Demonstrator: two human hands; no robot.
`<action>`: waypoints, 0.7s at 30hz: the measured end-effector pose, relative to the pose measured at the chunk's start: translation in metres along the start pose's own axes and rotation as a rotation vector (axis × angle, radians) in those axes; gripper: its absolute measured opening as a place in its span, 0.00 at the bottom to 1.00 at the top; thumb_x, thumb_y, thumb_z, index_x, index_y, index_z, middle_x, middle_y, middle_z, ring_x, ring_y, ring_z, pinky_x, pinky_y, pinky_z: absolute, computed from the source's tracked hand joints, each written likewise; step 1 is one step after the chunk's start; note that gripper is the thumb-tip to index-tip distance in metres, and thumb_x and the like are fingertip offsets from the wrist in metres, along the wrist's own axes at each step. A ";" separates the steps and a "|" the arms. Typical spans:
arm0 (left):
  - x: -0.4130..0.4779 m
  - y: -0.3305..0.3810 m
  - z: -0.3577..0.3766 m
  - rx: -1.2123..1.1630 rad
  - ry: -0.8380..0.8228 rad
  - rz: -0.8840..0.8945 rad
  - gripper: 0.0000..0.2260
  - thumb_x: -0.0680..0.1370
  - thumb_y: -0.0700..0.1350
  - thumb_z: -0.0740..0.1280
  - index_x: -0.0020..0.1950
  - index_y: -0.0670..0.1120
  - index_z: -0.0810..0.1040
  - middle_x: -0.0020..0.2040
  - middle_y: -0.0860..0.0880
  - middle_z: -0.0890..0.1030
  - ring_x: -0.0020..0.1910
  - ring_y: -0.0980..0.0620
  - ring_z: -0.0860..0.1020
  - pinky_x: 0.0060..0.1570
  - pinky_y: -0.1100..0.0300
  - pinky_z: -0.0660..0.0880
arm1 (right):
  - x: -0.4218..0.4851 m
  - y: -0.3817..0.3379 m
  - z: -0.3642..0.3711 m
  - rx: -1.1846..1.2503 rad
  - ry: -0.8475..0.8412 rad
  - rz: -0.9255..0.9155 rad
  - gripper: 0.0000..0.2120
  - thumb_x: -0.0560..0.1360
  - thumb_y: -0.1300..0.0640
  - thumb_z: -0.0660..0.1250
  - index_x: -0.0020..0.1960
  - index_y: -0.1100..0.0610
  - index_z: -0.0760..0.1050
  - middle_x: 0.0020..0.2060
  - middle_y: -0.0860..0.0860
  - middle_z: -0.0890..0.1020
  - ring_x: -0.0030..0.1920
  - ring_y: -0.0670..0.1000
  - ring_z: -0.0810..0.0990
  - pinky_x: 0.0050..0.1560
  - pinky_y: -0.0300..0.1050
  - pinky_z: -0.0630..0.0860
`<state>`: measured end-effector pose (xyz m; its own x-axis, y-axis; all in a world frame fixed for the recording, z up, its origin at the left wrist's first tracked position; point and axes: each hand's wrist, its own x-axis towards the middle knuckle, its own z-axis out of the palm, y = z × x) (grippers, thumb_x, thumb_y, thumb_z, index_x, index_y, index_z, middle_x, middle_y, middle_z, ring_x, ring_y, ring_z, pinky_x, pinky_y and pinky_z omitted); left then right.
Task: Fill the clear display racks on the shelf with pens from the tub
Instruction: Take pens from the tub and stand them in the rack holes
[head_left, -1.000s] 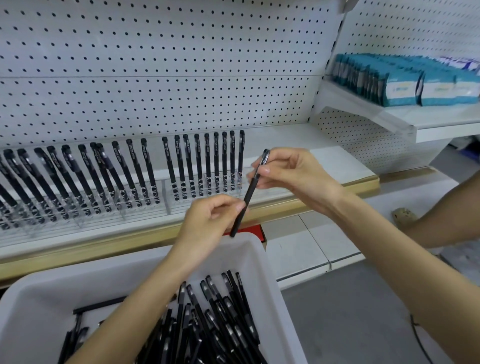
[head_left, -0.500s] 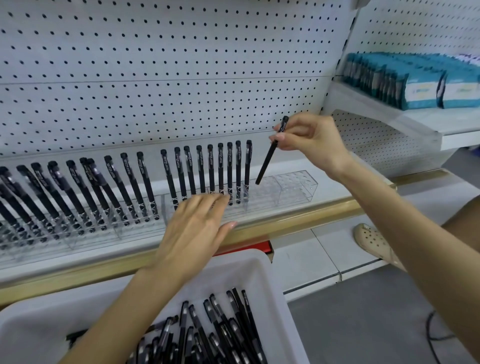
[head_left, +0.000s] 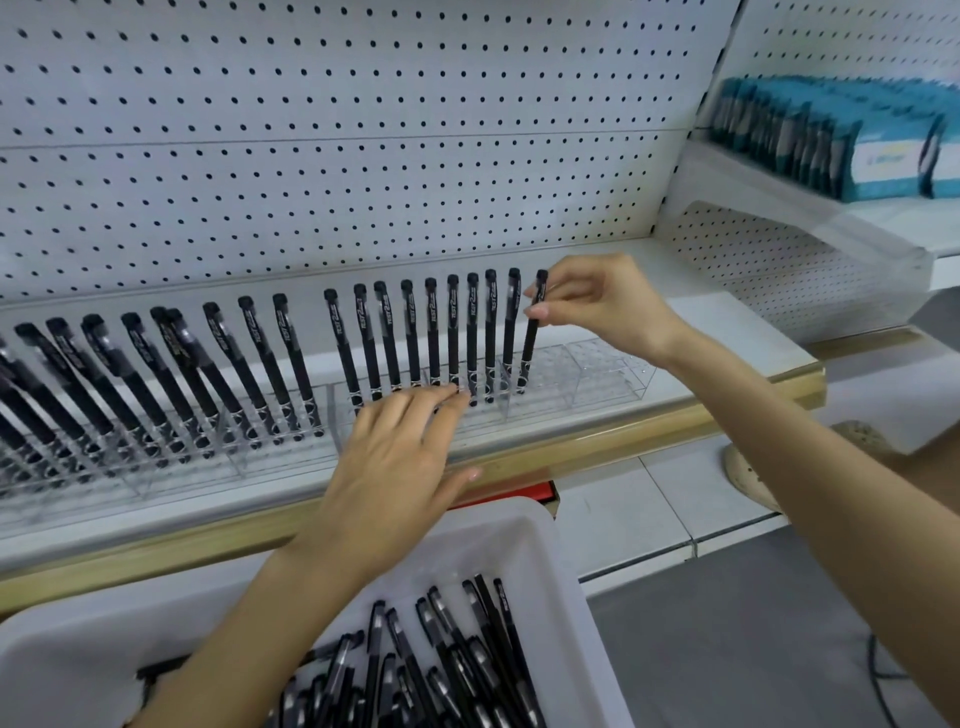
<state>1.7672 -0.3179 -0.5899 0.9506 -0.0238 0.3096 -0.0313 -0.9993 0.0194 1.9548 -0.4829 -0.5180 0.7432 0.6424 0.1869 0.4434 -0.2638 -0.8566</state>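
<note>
Left hand (head_left: 395, 467) hides tips of several pens (head_left: 432, 332) in the clear rack (head_left: 597, 374).

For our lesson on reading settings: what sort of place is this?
Probably a stationery shop: pegboard shelving, clear display racks lined with identical black pens, and teal boxes on the neighbouring shelf.

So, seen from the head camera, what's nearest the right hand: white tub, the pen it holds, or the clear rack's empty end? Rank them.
1. Black pen, pinched in the right hand.
2. Clear rack's empty end, just below that hand.
3. White tub, lowest, in front of the person.
</note>
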 end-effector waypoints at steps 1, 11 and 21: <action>0.000 0.000 0.000 0.000 -0.009 0.001 0.27 0.75 0.60 0.60 0.68 0.45 0.71 0.64 0.50 0.74 0.62 0.51 0.69 0.60 0.52 0.70 | 0.000 0.002 0.002 0.002 -0.005 0.002 0.06 0.70 0.64 0.73 0.46 0.61 0.78 0.42 0.59 0.85 0.44 0.54 0.84 0.56 0.51 0.79; 0.000 0.002 0.000 0.007 -0.038 -0.010 0.29 0.74 0.61 0.61 0.69 0.45 0.69 0.65 0.50 0.74 0.64 0.51 0.68 0.63 0.52 0.68 | 0.005 0.006 0.006 0.017 0.004 0.025 0.10 0.72 0.64 0.72 0.52 0.66 0.78 0.43 0.59 0.84 0.43 0.52 0.84 0.53 0.49 0.79; 0.003 -0.001 -0.014 -0.055 -0.145 0.029 0.32 0.77 0.61 0.56 0.77 0.47 0.56 0.74 0.50 0.60 0.72 0.51 0.58 0.71 0.55 0.55 | -0.001 0.012 0.002 -0.083 0.009 0.070 0.13 0.72 0.59 0.73 0.56 0.56 0.77 0.42 0.50 0.85 0.45 0.46 0.84 0.52 0.40 0.77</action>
<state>1.7656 -0.3161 -0.5753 0.9836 -0.0605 0.1700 -0.0725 -0.9952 0.0653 1.9581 -0.4855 -0.5292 0.7781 0.6139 0.1328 0.4299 -0.3665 -0.8251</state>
